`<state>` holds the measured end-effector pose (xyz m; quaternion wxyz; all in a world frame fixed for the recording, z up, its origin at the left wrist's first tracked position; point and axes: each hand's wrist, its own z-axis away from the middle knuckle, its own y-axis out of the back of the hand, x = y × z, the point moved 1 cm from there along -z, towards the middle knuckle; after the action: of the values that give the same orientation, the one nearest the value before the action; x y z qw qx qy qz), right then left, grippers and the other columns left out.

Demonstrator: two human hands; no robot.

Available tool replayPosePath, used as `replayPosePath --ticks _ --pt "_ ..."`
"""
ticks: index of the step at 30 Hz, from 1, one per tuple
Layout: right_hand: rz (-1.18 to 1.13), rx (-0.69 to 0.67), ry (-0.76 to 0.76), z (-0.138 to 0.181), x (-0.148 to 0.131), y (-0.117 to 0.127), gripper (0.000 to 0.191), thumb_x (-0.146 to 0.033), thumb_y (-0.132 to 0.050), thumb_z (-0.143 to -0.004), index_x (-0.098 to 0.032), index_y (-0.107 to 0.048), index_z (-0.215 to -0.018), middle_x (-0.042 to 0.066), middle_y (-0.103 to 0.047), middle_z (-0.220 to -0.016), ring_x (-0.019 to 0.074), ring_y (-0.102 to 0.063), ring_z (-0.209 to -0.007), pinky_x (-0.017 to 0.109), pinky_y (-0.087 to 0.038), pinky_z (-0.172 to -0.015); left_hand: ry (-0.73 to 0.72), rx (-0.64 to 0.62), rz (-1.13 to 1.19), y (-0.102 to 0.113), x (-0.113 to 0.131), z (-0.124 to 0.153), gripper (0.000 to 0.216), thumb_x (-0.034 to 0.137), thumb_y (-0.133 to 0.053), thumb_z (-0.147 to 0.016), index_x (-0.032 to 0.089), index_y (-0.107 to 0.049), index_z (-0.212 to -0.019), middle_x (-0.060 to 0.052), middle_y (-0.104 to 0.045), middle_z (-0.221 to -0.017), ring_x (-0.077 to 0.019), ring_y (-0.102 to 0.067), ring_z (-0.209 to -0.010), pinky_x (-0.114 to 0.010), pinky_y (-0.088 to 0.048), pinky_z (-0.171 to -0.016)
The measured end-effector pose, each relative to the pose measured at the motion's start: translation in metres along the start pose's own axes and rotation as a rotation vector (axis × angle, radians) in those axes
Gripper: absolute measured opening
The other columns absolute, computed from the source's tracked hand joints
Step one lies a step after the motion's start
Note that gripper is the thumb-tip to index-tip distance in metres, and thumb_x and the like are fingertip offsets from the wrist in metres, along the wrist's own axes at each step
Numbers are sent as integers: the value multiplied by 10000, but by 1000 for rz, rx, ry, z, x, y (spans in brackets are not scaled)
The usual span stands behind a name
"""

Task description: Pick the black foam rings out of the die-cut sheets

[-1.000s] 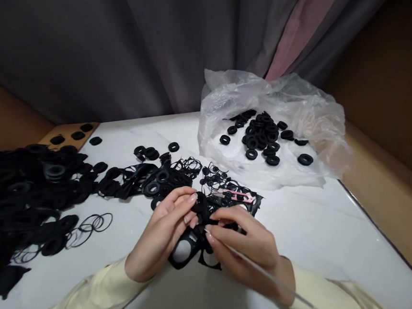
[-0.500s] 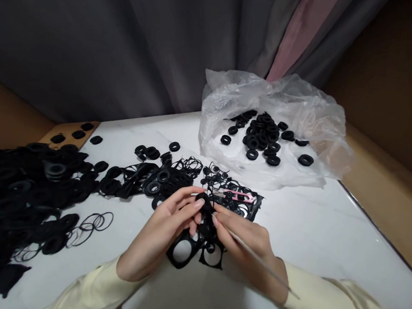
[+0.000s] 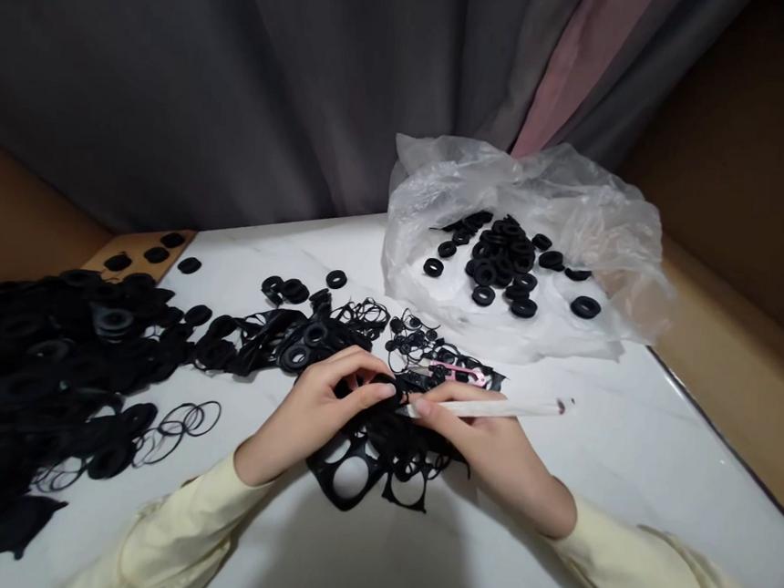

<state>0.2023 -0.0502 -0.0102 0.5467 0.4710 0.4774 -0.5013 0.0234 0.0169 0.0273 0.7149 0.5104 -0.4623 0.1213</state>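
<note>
My left hand [image 3: 319,411] is closed on a black rubber ring [image 3: 389,391], pinching it between thumb and fingers; part of the ring is hidden. In my right hand [image 3: 501,457] is a long pale stick-like tool [image 3: 523,409]. Its near end meets the ring and its far end points right; the exact kind cannot be made out. Below and between the hands lie black rubber offcuts [image 3: 329,490] with round holes. Just beyond my right fingers rest pink-handled snips [image 3: 464,374] among thin black scraps [image 3: 412,340].
A crumpled clear plastic bag [image 3: 429,183] at the back holds a pile of black rings [image 3: 506,249]. A large heap of black rubber pieces [image 3: 28,372] covers the left side. Thin loose loops [image 3: 192,420] lie beside it on the white table [image 3: 624,461]. A grey curtain [image 3: 280,74] hangs behind.
The tool in my right hand has swung from slanting down toward my wrist to lying nearly level, pointing right. My right hand has turned, and both hands stay together at the ring.
</note>
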Motion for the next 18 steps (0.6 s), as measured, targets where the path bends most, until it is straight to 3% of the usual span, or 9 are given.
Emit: replayPosePath --ticks 4,11,16,18 --pt "-92 -13 -78 -2 2 0 241 -432 -601 -809 -205 -678 -777 4 -653 -806 160 -605 -788 275 -464 -718 50 60 42 -3 -2 2 143 347 -587 -824 215 -636 -853 18 -623 -816 -132 -558 -742 -240 -411 -668" --pt "-71 1 -65 -3 2 -3 225 -422 -603 -807 -213 -671 -763 -7 -635 -780 143 -580 -764 262 -449 -702 52 138 80 -10 -2 7 139 346 -601 -823 216 -638 -794 32 -595 -743 -114 -528 -691 -219 -390 -634" --pt "-204 -3 -56 -3 6 -5 216 -378 -610 -810 -275 -648 -997 5 -619 -1077 167 -601 -933 284 -498 -777 67 198 83 -14 -3 7 169 364 -604 -820 213 -635 -751 39 -540 -688 -102 -479 -633 -212 -369 -596" --pt "-221 4 -57 -3 7 -6 218 -364 -615 -808 -274 -644 -1005 11 -601 -1132 178 -597 -983 288 -514 -792 88 216 91 -15 -2 7 185 369 -602 -820 205 -632 -738 36 -545 -676 -103 -477 -622 -213 -367 -584"
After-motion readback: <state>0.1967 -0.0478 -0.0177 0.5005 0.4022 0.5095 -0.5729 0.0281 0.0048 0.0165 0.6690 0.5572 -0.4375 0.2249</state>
